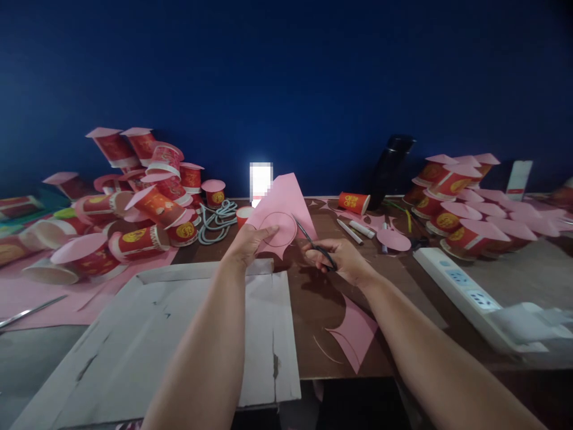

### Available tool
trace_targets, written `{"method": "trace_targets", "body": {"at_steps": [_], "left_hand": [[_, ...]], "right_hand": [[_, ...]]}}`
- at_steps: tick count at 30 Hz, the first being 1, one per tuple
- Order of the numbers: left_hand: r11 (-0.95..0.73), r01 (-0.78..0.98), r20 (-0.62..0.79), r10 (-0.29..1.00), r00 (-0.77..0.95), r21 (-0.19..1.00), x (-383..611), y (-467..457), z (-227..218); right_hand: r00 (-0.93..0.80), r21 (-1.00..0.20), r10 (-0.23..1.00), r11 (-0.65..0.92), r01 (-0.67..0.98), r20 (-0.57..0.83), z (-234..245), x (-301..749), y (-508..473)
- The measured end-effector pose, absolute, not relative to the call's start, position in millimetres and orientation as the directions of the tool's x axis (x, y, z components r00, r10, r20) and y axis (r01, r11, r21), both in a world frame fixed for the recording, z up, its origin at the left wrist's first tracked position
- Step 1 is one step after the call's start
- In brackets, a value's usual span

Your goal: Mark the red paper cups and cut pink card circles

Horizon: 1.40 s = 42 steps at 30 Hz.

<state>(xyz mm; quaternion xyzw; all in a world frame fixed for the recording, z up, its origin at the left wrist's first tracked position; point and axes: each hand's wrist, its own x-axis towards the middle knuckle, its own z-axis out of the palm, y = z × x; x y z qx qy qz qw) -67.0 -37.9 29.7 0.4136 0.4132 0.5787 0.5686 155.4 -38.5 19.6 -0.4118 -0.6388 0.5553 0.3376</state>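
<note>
My left hand pinches the lower left edge of a pink paper sheet, its thumb lying over the drawn outline of a circle. In my right hand is a pair of black-handled scissors, fingers wrapped round the handles. The blades reach up to the right side of the circle's outline, at the paper. Below that outline the sheet's edge is cut in curves. A pink offcut with curved sides lies on the brown table below my right hand.
Red paper cups with pink discs are piled at left, with more cups at right. A flattened white cardboard piece, a power strip, a coiled grey cord, a black bottle and white pens lie around.
</note>
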Motion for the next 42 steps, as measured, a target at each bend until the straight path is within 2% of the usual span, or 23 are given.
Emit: {"method": "trace_targets", "body": {"at_steps": [8,16,30,42], "left_hand": [[-0.001,-0.316,0.002,1.000,0.004,0.949,-68.3,-35.3,25.9],[0.044,-0.202,-0.042,0.999,0.016,0.978,-68.2,-40.1,29.8],[0.042,-0.208,-0.037,0.999,0.030,0.977,-65.9,-45.9,37.7],[0.054,-0.208,-0.049,0.998,0.033,0.977,-68.6,-44.7,35.2]], "right_hand": [[-0.437,-0.985,0.898,0.035,0.170,-0.044,16.4,156.4,-37.1],[-0.426,-0.980,0.898,-0.022,0.197,-0.106,18.2,155.4,-39.5],[-0.442,-0.982,0.896,0.049,0.183,-0.038,14.7,156.2,-36.7],[-0.443,-0.977,0.895,0.051,0.207,-0.047,19.7,156.5,-38.1]]}}
